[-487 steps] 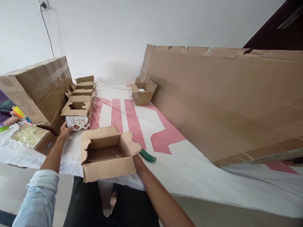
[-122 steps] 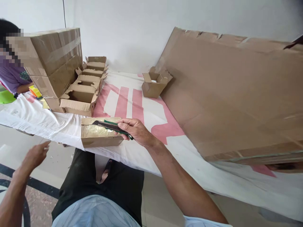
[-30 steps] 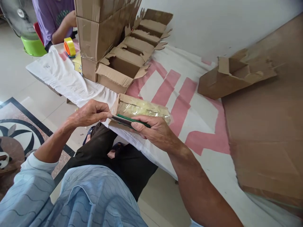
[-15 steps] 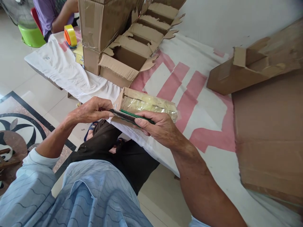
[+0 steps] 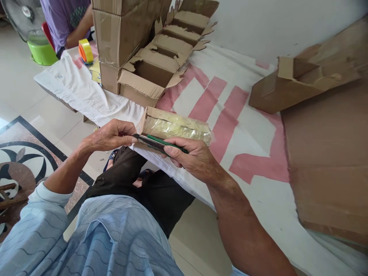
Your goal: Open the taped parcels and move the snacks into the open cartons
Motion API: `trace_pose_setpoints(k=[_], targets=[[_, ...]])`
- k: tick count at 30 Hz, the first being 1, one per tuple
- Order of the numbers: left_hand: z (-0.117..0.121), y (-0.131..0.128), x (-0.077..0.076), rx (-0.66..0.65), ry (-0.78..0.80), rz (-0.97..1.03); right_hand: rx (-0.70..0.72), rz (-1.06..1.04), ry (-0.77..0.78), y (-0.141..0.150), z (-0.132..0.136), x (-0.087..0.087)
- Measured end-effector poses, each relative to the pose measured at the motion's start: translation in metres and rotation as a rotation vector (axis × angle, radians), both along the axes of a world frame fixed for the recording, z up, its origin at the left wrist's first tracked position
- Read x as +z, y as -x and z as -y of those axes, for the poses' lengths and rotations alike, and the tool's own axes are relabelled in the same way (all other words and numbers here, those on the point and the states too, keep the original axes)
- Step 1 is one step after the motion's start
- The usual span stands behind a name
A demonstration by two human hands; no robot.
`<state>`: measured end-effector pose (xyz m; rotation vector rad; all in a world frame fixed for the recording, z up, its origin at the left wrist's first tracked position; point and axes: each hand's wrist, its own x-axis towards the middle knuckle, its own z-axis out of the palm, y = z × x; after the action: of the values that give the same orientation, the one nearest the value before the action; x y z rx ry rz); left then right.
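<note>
My right hand [image 5: 191, 157] is wrapped round a green utility knife [image 5: 161, 142], held level just in front of a small taped cardboard box [image 5: 175, 124] at the near edge of the table. My left hand [image 5: 110, 135] pinches the knife's blade end between thumb and fingers. The box's top is covered with shiny clear tape, and the box rests on a white and pink cloth [image 5: 230, 115].
A row of open small cartons [image 5: 155, 69] stands behind, beside a tall taped carton [image 5: 120, 27]. An orange and yellow tape roll [image 5: 85, 51] lies at the left. Another open carton [image 5: 276, 88] and a large cardboard sheet [image 5: 330, 145] are right. A person in purple [image 5: 69, 19] sits far left.
Both hands stay on the knife by the taped box; only the view shifted slightly. Four seconds ago my left hand was off the knife, low at the left.
</note>
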<state>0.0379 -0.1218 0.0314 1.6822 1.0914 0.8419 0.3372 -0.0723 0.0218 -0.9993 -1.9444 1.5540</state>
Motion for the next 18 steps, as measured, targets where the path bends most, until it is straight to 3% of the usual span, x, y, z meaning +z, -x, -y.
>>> trace_pose_setpoints(k=[6,12,15,18], targets=[[0.004,-0.005,0.005,-0.005,0.003,-0.043,-0.007,-0.029,0.003,-0.004,0.007,0.002],[0.008,-0.002,-0.006,-0.007,0.045,-0.046,0.038,-0.018,0.016,-0.008,0.012,0.003],[0.006,0.014,-0.015,0.088,0.015,-0.087,-0.065,-0.079,0.010,-0.022,0.005,-0.001],[-0.001,0.033,-0.024,0.249,-0.055,-0.137,-0.297,-0.193,-0.011,-0.041,-0.007,-0.004]])
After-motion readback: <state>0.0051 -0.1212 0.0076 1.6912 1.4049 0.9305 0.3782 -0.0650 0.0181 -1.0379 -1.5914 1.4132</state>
